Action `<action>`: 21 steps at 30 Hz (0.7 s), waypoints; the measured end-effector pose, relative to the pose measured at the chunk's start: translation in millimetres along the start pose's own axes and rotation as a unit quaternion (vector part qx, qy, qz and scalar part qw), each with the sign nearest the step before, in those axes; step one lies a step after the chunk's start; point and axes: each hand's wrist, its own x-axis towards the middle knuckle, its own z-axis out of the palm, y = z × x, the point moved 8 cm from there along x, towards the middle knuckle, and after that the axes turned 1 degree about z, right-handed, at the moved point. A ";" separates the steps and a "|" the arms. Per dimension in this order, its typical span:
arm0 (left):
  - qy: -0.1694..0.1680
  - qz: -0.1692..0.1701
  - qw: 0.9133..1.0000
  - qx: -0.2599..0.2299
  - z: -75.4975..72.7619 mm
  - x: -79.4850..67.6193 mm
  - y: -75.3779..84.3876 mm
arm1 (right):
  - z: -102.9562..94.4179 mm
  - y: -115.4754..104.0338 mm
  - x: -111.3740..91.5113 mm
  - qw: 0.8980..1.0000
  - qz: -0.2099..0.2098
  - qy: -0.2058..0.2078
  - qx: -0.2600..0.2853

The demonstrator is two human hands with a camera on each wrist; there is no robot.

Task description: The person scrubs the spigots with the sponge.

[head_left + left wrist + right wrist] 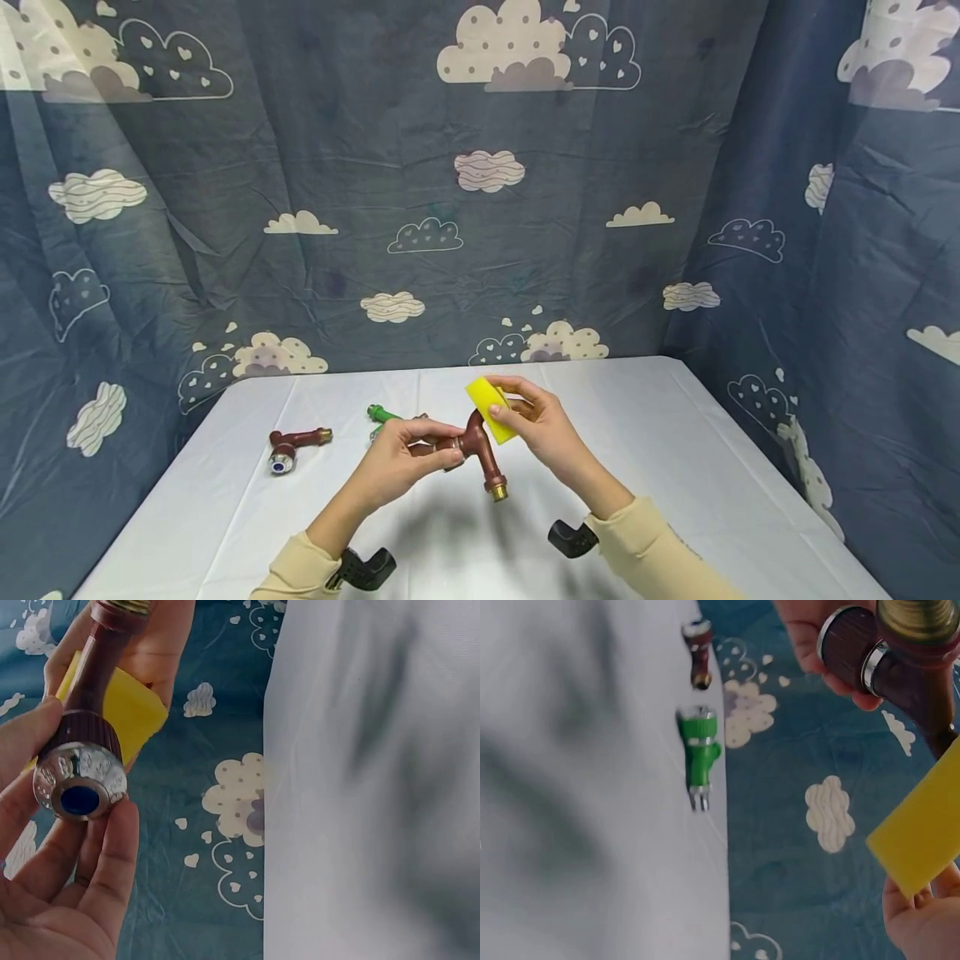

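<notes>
Over the table, my left hand (405,458) grips a brown tap (487,458) by its ribbed end. The tap's brass threaded end points down and towards me. A chrome cap with a blue centre shows on the tap (86,761) in the left wrist view, between thumb and fingers. My right hand (543,425) pinches a yellow sponge (486,404) between thumb and fingers. In the head view the sponge lies against the upper right side of the tap; fingers hide part of it. The sponge (922,825) also shows in the right wrist view, close to the tap.
A second brown tap (300,438) lies on the white table (247,500) at the left. Behind my left hand lies a green tap (381,413), partly hidden; the right wrist view shows more of this green tap (699,754). A cloud-patterned cloth (337,167) hangs around the table.
</notes>
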 end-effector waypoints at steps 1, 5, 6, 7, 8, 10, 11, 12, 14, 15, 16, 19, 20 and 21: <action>0.003 -0.002 1.000 0.005 -0.4 0.4 -0.7 | -0.7 -3.2 -0.6 0.999 -0.015 0.003 -0.028; 0.025 -0.013 0.999 0.034 -2.0 1.6 -1.9 | -0.2 -17.1 -5.8 0.988 -0.080 0.021 -0.133; 0.030 -0.016 0.999 0.040 -2.4 1.7 -2.0 | 0.6 -20.2 -7.3 0.983 -0.095 0.026 -0.154; 0.036 -0.020 0.998 0.044 -2.7 1.8 -2.3 | 1.6 -22.9 -8.8 0.978 -0.107 0.030 -0.174; 0.041 -0.025 0.998 0.046 -2.9 1.8 -2.6 | 2.5 -24.5 -10.2 0.974 -0.117 0.033 -0.192; 0.053 -0.033 0.997 0.054 -3.8 1.8 -3.3 | 4.8 -27.5 -12.8 0.965 -0.134 0.035 -0.223; 0.060 -0.037 0.996 0.056 -4.6 1.6 -3.8 | 6.0 -28.4 -14.0 0.962 -0.140 0.033 -0.233; 0.071 -0.039 0.995 0.061 -5.9 1.4 -4.1 | 7.2 -29.3 -15.2 0.959 -0.146 0.030 -0.242; 0.097 -0.042 0.992 0.073 -9.8 0.8 -4.2 | 9.7 -30.7 -17.3 0.954 -0.155 0.019 -0.257; 0.112 -0.042 0.989 0.081 -12.1 0.4 -4.1 | 11.0 -31.4 -18.4 0.952 -0.157 0.012 -0.263; 0.127 -0.040 0.988 0.084 -14.3 -0.2 -3.7 | 12.2 -32.2 -19.4 0.951 -0.160 0.005 -0.266; 0.164 -0.030 0.982 0.093 -19.8 -2.3 -1.1 | 15.1 -33.3 -22.1 0.946 -0.163 -0.012 -0.281; 0.172 -0.028 0.980 0.095 -21.3 -2.9 -0.6 | 15.7 -33.4 -23.2 0.944 -0.162 -0.017 -0.286; 0.180 -0.025 0.979 0.097 -22.5 -3.5 -0.1 | 16.4 -33.5 -24.3 0.943 -0.162 -0.022 -0.291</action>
